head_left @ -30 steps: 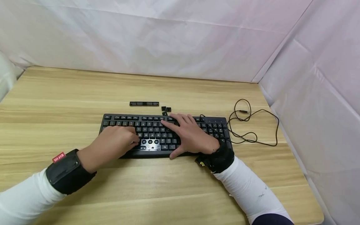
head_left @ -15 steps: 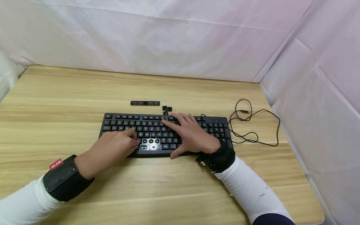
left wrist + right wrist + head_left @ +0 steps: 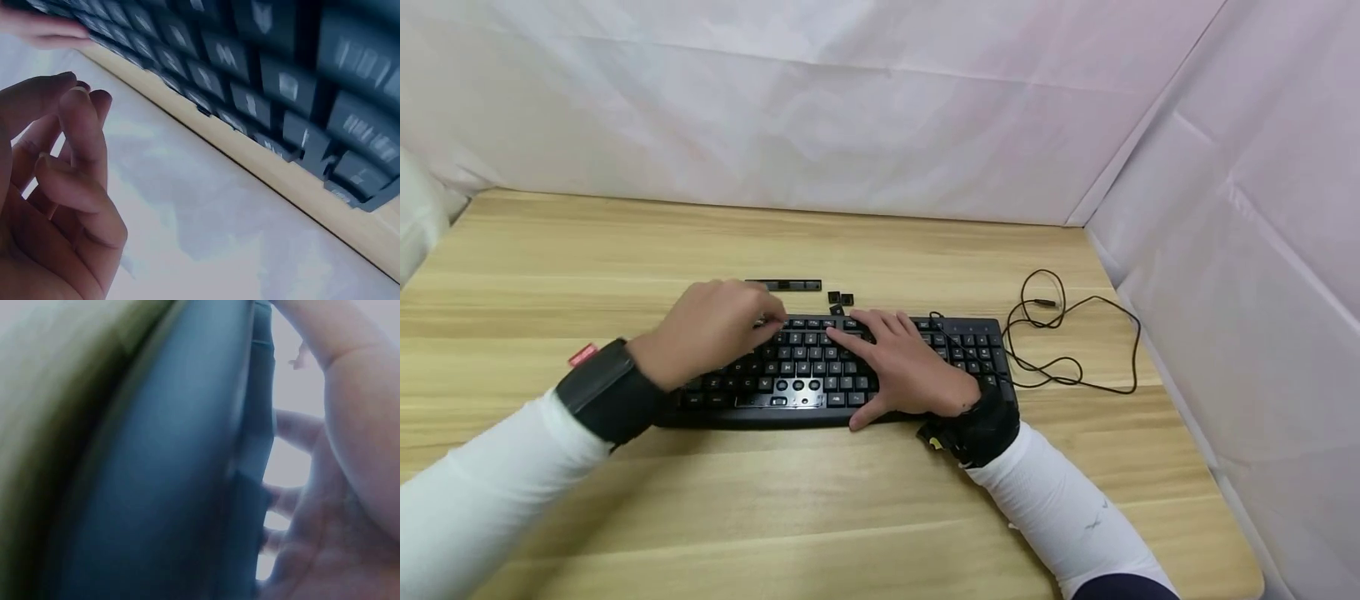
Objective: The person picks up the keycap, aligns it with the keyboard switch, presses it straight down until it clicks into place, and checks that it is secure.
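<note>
A black computer keyboard (image 3: 820,421) lies on the wooden table, with its space bar off and three bare round key domes (image 3: 798,385) exposed above the gap. My left hand (image 3: 718,333) hovers over its upper left part, covering some keys. In the left wrist view its fingers (image 3: 84,137) are curled with the tips gathered at the thumb, and nothing shows between them. My right hand (image 3: 902,362) rests spread on the keyboard's right half, thumb at the front edge and other fingertips at the back edge. Behind the keyboard lie the loose space bar (image 3: 805,285) and three small keycaps (image 3: 834,297).
A thin black cable (image 3: 1101,385) loops across the table at the right and over the keyboard's right part. White cloth walls (image 3: 850,125) stand behind the table and at its sides. Wood surface (image 3: 820,500) stretches in front of the keyboard.
My left hand has lifted from the keys beside the exposed domes and moved up and away toward the keyboard's back edge. My right hand has stayed in place.
</note>
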Available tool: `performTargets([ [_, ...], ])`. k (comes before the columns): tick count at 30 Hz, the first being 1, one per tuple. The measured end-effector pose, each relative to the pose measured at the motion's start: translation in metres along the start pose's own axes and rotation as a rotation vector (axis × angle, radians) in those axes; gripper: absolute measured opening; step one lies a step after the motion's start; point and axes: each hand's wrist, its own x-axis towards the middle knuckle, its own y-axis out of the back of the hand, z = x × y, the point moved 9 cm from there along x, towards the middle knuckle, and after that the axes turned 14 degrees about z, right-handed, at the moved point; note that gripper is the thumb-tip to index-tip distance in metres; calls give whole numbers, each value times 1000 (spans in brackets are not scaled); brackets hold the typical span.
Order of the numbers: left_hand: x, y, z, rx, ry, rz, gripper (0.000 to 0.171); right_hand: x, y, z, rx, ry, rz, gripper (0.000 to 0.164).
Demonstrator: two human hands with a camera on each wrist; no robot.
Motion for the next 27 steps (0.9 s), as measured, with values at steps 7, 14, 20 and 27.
performTargets([
  [7,38,-35,-25,-18,74,-135,13,3,0,-5,-14,17,15,119],
  [14,60,-50,-25,-27,27,-174,12,3,1,-12,-21,32,15,119],
  [20,71,-62,-18,-39,1,-242,20,2,3,-14,-28,35,21,119],
  [27,74,-74,-13,-44,-2,-329,27,1,5,-13,-31,37,26,118],
])
